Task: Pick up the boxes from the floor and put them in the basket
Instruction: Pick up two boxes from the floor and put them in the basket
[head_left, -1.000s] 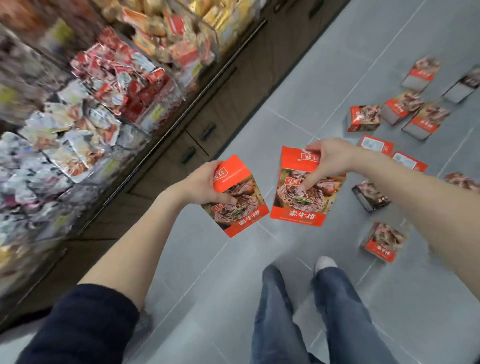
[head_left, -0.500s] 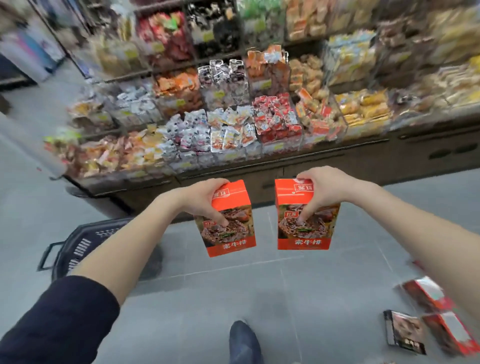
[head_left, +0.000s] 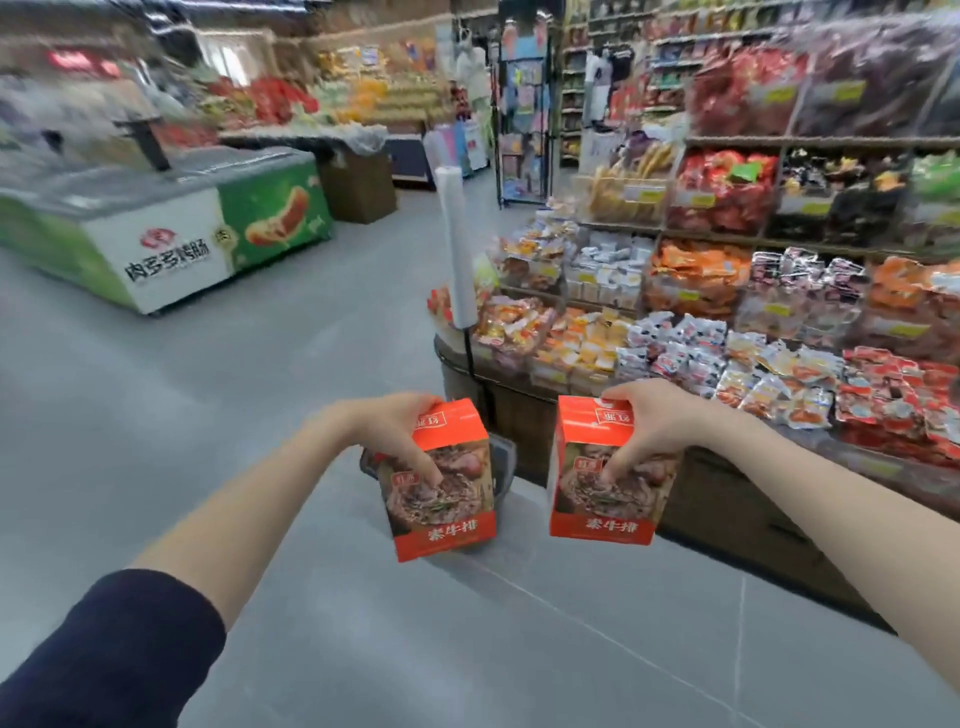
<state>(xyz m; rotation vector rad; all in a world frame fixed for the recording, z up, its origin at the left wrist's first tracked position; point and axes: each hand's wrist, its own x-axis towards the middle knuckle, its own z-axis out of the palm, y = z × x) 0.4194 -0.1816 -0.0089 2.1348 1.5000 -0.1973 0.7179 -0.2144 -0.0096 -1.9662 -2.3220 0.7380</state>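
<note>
The left-hand box (head_left: 441, 488) and right-hand box (head_left: 597, 483) are orange-red with a brown food picture; the basket (head_left: 502, 465) behind the left hand (head_left: 400, 423) is dark grey.

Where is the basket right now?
Head view, centre: the basket stands on the floor, mostly hidden behind the box held in the left hand, close by the end of the snack shelf.

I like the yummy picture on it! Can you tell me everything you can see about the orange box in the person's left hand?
The orange cardboard box is tall and rectangular, with a small logo on its orange top, a photo of a brown meat dish on the front and white characters on an orange band below. It looks closed and undented. The left hand grips it from the top, fingers reaching over the photo, holding it slightly tilted in the air above the grey floor.
</note>
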